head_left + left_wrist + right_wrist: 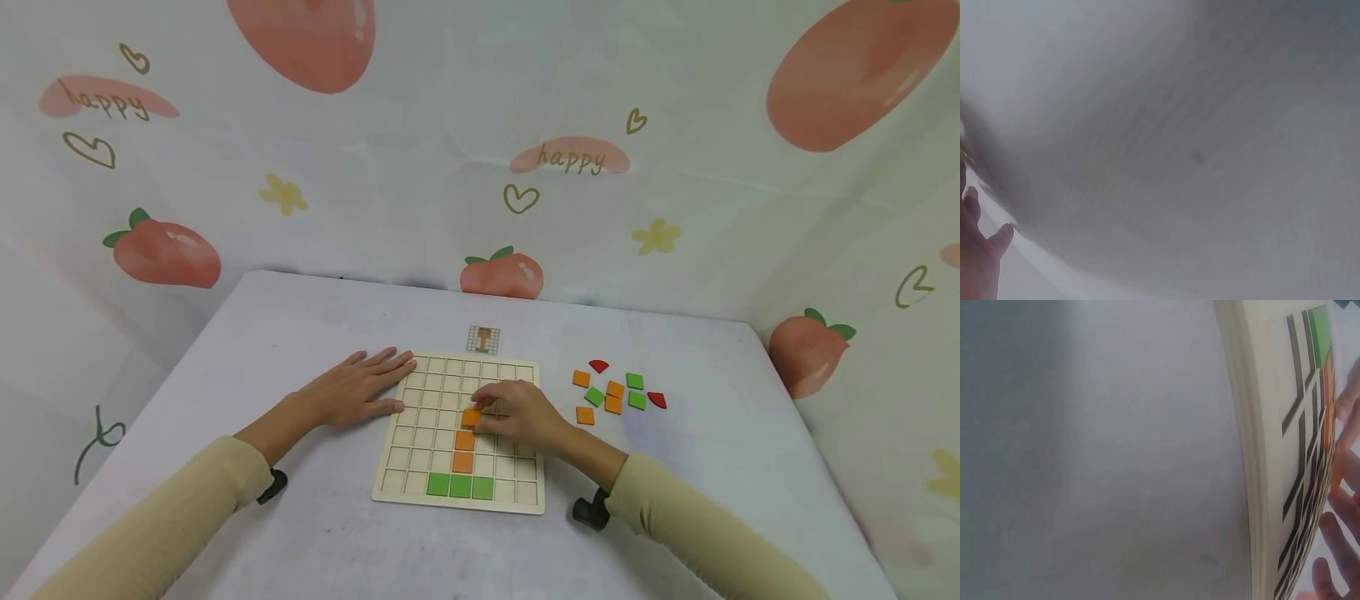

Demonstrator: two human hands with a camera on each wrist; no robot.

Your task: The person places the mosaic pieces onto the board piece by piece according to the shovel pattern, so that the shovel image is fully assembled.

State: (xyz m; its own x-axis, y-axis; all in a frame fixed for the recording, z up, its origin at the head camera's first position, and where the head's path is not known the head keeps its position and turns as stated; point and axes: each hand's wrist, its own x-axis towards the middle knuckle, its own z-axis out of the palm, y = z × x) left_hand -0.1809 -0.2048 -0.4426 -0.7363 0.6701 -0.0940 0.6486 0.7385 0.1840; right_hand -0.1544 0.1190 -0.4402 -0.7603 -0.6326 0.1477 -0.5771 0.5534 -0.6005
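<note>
Over the middle of the grid board (426,417), your right hand (525,412) pinches an orange tile (471,417) while your left hand (352,392) lies spread at the board's left edge, and brushing fingers could knock its green tiles (460,486) askew.

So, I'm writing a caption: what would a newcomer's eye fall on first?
Likely the pale gridded board on the white table, where the right hand pinches an orange square tile. Next, two red fan-shaped pieces beside orange and green tiles right of the board; then large red printed fruits on the white backdrop.
</note>
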